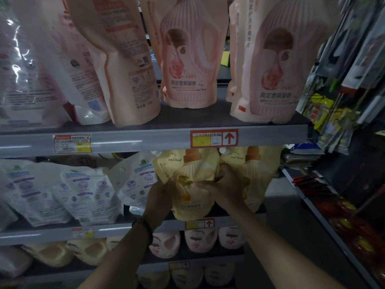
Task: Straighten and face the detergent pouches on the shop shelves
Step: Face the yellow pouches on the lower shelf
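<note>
A yellow detergent pouch (192, 190) stands at the front of the middle shelf (116, 230), its printed face toward me. My left hand (159, 198) grips its left edge and my right hand (224, 184) grips its right side, fingers curled round the pouch's waist. A second yellow pouch (257, 174) stands just right of it, partly behind my right hand. White pouches (83, 188) lean and lie to the left on the same shelf. Pink pouches (187, 59) stand on the upper shelf; one pink pouch (118, 59) shows its back.
The upper shelf edge (145, 140) carries a red price tag (213, 138) with an arrow. Lower shelves hold pale yellow and pink pouches (200, 240). Hanging packaged goods (341, 90) crowd the right side, above a sloping side shelf (333, 215) with red items.
</note>
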